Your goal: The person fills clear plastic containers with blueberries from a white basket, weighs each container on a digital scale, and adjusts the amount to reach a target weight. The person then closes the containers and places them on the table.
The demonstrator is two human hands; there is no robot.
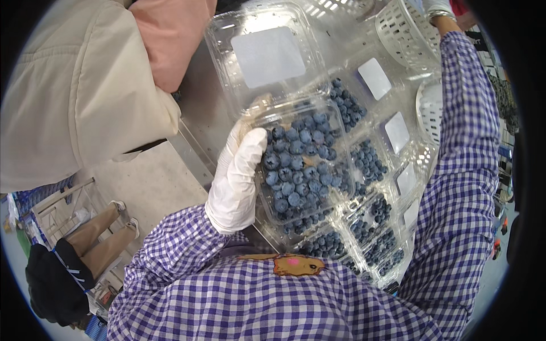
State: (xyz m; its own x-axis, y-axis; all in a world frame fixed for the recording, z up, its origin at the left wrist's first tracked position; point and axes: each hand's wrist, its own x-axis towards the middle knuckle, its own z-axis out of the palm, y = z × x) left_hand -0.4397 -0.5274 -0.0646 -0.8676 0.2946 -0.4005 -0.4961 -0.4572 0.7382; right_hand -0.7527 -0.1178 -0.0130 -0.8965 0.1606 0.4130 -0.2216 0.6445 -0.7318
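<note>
My left hand (pixel 239 179), in a white glove, grips the left edge of a clear plastic clamshell box of blueberries (pixel 298 166). The box's lid (pixel 268 55) is swung back and bears a pale label on its face. My right hand (pixel 438 9), gloved too, reaches far out to the top right rim of the picture; its fingers are cut off by the edge, so what it touches is hidden. Under and to the right of the held box stand several more open clamshells with blueberries (pixel 369 160), their labelled lids (pixel 396 132) folded out to the right.
White perforated plastic baskets (pixel 405 34) stand at the upper right, beyond the lids. A metal work table (pixel 198 81) lies beneath the boxes. A person in a cream garment (pixel 85 85) with a pink sleeve (pixel 170 38) is close at the upper left. Another person in black (pixel 57 285) is at the lower left.
</note>
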